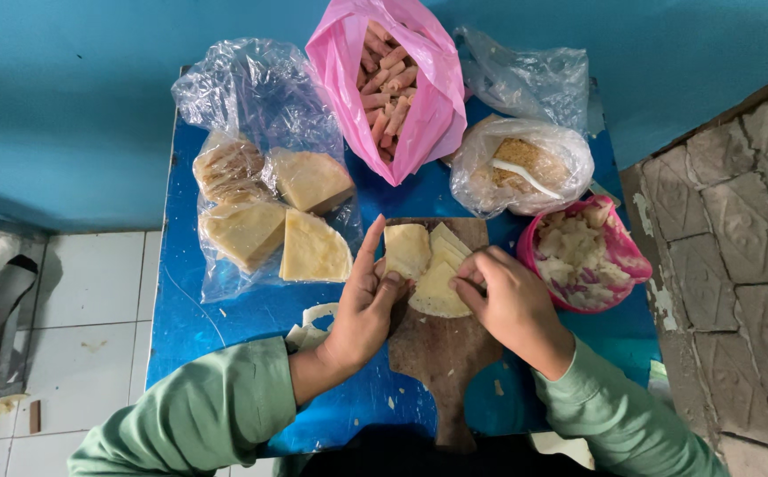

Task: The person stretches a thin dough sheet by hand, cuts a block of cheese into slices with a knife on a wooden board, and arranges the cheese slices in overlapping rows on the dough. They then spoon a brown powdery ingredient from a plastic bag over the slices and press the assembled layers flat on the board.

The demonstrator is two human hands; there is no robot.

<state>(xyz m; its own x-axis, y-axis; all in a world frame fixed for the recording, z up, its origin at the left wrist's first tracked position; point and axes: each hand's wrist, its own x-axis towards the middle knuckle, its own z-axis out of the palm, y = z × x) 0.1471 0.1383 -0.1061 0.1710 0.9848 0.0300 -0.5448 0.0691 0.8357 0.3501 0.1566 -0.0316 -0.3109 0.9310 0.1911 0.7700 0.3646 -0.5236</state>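
A brown wooden board (441, 353) lies on a small blue table (185, 309). A stack of pale yellow wedge-shaped wrapper sheets (423, 265) rests on the board. My left hand (362, 309) is at the stack's left edge, thumb on a sheet, index finger stretched along the side. From the right, the fingertips of my right hand (503, 296) pinch the top sheet. Both arms wear light green sleeves.
A clear bag (264, 190) of folded wrapper wedges lies at the left. A pink bag (397, 84) of rolled sticks stands at the back, beside a clear bag of crumbs (521, 163). A pink bowl (582, 256) of white filling sits right of the board. White tiles lie left of the table, stone at right.
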